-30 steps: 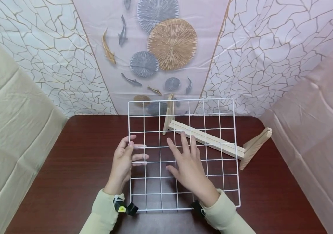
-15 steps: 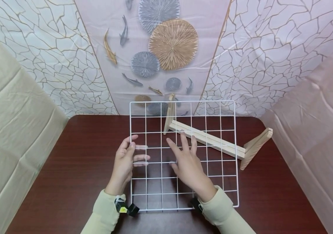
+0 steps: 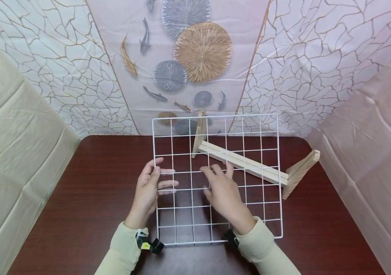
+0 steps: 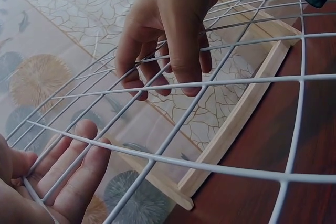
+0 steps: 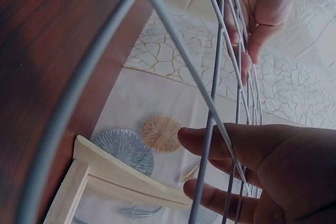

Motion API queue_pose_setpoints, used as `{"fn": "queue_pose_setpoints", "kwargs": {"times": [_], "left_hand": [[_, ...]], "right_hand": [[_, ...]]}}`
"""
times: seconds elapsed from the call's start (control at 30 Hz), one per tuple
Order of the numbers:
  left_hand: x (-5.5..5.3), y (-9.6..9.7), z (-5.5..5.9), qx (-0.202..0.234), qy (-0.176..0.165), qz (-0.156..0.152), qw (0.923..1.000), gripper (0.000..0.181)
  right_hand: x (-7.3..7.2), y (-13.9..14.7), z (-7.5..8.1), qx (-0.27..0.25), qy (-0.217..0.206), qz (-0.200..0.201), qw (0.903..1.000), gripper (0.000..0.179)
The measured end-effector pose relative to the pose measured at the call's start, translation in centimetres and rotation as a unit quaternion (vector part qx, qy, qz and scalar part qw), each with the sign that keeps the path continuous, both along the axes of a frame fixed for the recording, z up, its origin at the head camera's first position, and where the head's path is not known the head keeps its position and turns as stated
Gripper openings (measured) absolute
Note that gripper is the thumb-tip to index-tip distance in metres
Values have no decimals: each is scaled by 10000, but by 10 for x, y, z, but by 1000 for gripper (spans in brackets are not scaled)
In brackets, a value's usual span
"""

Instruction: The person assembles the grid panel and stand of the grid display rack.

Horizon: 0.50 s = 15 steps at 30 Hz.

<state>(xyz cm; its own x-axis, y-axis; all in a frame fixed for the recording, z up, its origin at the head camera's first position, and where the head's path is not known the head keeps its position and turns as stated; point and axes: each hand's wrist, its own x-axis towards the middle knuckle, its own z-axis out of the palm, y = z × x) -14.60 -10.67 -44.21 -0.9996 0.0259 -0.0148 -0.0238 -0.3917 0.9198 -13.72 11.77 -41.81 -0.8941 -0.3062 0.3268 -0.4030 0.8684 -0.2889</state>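
A white wire grid panel (image 3: 201,188) is held up, tilted, over the table in front of me. My left hand (image 3: 146,189) grips its left edge, thumb on the near side and fingers spread behind the wires. In the middle of the panel my right hand (image 3: 223,191) has its fingertips hooked through the openings, bent round the wires. From the left wrist view, the right hand (image 4: 170,35) shows its thumb and fingers poking through separate squares. Behind the panel stands a wooden stand (image 3: 246,162), a grooved bar between two slanted end pieces, partly seen through the grid.
The dark red-brown table (image 3: 89,191) carries the stand at its back right. A patterned cloth backdrop (image 3: 113,57) hangs behind it, and plain cloth walls (image 3: 16,126) rise on both sides. Each wrist wears a small black camera (image 3: 156,246).
My right hand's fingers, spread out over the grid before, have bent into its openings. The panel's right side has risen slightly. The left hand keeps its grip, and the stand has not moved.
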Motion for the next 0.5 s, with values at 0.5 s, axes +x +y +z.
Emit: {"fn": "queue_pose_setpoints", "kwargs": {"times": [0.5], "left_hand": [[0, 2, 2, -29, 70, -259, 9996, 32]], "right_hand": [[-4, 9, 0, 58, 182, -17, 9998, 63]]}}
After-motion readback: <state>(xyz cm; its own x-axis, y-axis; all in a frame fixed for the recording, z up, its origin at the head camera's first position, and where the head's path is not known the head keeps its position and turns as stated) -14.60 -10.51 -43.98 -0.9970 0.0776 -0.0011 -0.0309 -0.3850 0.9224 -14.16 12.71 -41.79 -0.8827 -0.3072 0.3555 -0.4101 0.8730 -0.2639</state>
